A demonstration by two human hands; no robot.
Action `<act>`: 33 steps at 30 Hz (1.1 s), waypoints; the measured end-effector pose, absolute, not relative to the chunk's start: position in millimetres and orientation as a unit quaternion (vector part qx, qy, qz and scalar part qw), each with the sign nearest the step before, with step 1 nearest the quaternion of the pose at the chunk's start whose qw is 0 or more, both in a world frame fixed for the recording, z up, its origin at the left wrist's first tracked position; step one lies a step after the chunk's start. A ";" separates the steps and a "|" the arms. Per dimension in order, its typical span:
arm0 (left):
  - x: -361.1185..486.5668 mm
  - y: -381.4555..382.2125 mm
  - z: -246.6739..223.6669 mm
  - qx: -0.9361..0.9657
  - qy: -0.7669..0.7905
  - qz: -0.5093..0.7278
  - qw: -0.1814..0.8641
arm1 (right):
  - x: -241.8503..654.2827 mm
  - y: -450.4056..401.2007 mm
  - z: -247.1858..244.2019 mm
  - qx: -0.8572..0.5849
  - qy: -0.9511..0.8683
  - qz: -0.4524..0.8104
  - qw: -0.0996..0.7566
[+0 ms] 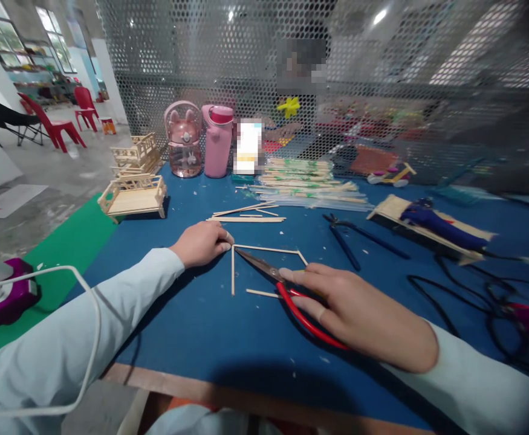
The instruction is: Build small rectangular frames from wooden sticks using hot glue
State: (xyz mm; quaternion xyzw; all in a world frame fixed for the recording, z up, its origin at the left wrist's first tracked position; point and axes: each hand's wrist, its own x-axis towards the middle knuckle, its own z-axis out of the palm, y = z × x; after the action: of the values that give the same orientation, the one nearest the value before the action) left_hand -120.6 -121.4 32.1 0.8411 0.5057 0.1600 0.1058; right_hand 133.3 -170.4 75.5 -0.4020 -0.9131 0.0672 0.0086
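Thin wooden sticks lie on the blue work mat in an angular outline: a long far stick (264, 248), a left stick (233, 272), a short angled piece at the right and a near stick (262, 293). My left hand (203, 243) rests at the far left corner, fingers curled and fingertips pinched on the stick end there. Red-handled long-nose pliers (300, 314) are gripped in my right hand (359, 308). Their jaws point at that same corner, close to my left fingertips, and look nearly closed. My right palm hides part of the handles and the outline's right side.
Loose sticks (250, 219) lie beyond my left hand, before bundled sticks (305, 178). Blue-handled cutters (346, 241) and a glue gun (445, 226) on a wooden stand are at right, with black cables. Small stick furniture (135, 198), pink bottles (219, 142) and perforated metal mesh stand behind.
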 end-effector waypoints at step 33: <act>-104.2 -125.6 39.1 0.763 0.601 0.177 0.160 | 207.6 -163.8 69.9 -0.568 -0.821 -0.030 0.040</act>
State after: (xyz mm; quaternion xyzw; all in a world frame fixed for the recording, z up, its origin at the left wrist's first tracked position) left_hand -104.2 -125.6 39.1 0.7631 0.6007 0.1768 0.1601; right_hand 207.6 -163.8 69.9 -0.5684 -0.8212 -0.0300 0.0401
